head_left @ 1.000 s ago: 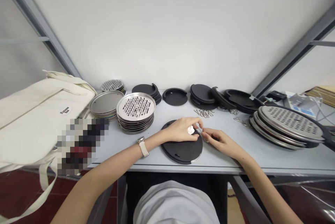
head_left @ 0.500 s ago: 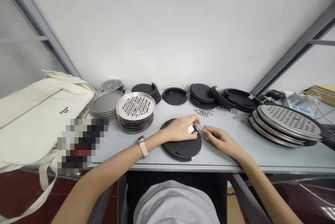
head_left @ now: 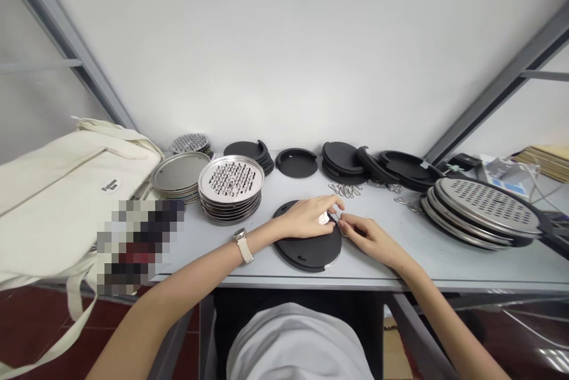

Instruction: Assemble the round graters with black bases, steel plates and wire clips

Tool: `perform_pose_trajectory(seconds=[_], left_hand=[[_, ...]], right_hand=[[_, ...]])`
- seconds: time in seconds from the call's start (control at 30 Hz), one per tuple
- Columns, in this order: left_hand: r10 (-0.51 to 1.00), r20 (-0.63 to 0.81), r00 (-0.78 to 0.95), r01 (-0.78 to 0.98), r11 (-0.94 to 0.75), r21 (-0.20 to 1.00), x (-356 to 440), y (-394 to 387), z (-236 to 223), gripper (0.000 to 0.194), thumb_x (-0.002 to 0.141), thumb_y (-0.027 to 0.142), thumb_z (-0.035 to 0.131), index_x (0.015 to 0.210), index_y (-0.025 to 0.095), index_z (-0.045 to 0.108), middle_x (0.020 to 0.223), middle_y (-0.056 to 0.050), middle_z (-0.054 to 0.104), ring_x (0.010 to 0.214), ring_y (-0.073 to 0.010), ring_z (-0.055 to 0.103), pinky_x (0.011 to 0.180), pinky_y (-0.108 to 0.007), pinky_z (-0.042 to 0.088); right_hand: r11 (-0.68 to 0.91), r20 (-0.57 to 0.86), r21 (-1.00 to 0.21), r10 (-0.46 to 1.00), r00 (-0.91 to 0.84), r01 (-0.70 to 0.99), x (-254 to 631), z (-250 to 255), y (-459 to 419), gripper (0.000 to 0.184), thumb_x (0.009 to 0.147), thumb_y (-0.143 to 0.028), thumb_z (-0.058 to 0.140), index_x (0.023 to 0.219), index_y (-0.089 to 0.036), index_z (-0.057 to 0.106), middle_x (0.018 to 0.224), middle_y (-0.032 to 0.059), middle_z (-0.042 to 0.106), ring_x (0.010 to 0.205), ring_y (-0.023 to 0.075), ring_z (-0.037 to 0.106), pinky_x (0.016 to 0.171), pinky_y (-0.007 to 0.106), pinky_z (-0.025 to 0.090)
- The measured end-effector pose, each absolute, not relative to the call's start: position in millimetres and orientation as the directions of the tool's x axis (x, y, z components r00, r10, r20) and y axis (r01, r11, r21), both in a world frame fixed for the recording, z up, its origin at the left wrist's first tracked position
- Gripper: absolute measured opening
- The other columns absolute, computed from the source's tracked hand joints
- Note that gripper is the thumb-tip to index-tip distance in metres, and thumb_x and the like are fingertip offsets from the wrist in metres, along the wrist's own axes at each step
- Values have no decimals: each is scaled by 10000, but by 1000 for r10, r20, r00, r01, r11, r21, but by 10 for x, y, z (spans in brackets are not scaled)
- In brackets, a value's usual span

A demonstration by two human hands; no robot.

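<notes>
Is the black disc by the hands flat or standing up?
Flat: the black disc lies on the table, round face up, under the left hand.

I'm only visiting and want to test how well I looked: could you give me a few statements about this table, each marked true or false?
1. The left hand is over a black disc. True.
2. The watch is on the right wrist. False: it is on the left wrist.
3. The right hand holds a metal plate. False: its fingertips pinch a thin wire.
4. A cream bag is at the left side of the table. True.
5. The black disc is square. False: it is round.
</notes>
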State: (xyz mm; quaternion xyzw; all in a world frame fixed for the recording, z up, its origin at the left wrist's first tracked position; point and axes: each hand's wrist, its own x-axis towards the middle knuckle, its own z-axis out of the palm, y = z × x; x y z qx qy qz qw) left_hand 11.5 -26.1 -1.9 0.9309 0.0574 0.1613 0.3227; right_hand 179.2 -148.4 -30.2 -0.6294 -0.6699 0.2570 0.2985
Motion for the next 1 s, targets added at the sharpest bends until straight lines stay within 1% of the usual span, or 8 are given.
perform_pose_trajectory(seconds=[0.17, 0.27, 0.33, 0.5, 0.57, 0.7, 0.87, 1.0], left_hand=[[218, 242, 945, 18, -775, 631, 121, -262, -9, 381, 776, 177, 539, 1142, 247, 462, 1026, -10, 598, 1009, -178, 561, 893, -279, 399], [212, 265, 940, -1, -780, 626, 126, -256, -19, 374, 774, 176, 540, 1134, 242, 464, 1021, -7, 603, 1000, -172, 563, 887, -272, 401], [214, 264, 940, 2, -779, 627, 129, -252, -27, 371, 775, 171, 535, 1131, 245, 461, 1012, 2, 614, 986, -168, 569, 870, -264, 406], [250, 199, 947, 66, -763, 643, 128, -256, -31, 379, 794, 163, 491, 1154, 264, 428, 986, 31, 640, 922, -159, 593, 820, -259, 422], [276, 206, 939, 86, -767, 636, 123, -266, -29, 407, 787, 189, 513, 1175, 258, 410, 1008, 15, 631, 943, -171, 589, 838, -271, 423], [325, 217, 920, 124, -768, 628, 106, -281, -25, 487, 786, 240, 528, 1238, 246, 347, 1082, -24, 599, 983, -196, 581, 878, -306, 425], [298, 247, 922, 98, -797, 596, 101, -280, -42, 485, 797, 251, 521, 1245, 235, 336, 1134, -44, 579, 1002, -208, 580, 877, -319, 432], [300, 228, 926, 109, -792, 601, 102, -284, -37, 470, 806, 236, 509, 1244, 230, 340, 1128, -56, 598, 1037, -213, 575, 889, -324, 427]], right_hand=[[70, 81, -735, 997, -15, 675, 1784, -299, -1489, 388, 933, -483, 351, 693, -189, 432, 641, -25, 409, 605, 131, 375, 564, 249, 327], [67, 84, -749, 996, -7, 660, 1788, -292, -1498, 379, 932, -472, 363, 696, -186, 442, 644, -25, 404, 607, 129, 371, 563, 248, 322], [53, 76, -761, 997, 7, 646, 1800, -286, -1511, 385, 928, -478, 369, 679, -187, 414, 638, -28, 372, 602, 125, 352, 556, 246, 312], [17, 60, -790, 997, 50, 613, 1829, -282, -1542, 419, 921, -510, 368, 648, -199, 301, 625, -40, 274, 577, 113, 292, 528, 239, 279], [23, 78, -785, 995, 62, 619, 1821, -285, -1540, 414, 924, -502, 366, 650, -201, 292, 626, -42, 269, 575, 112, 286, 529, 239, 276], [35, 101, -764, 993, 66, 644, 1785, -293, -1508, 377, 937, -456, 363, 663, -200, 331, 625, -41, 294, 585, 117, 303, 540, 242, 286], [46, 112, -719, 992, 50, 693, 1739, -294, -1461, 341, 945, -414, 354, 679, -201, 357, 611, -45, 331, 577, 117, 322, 543, 245, 279], [48, 110, -697, 993, 40, 715, 1720, -289, -1454, 334, 944, -404, 346, 678, -202, 358, 600, -49, 335, 568, 117, 324, 538, 243, 272]])
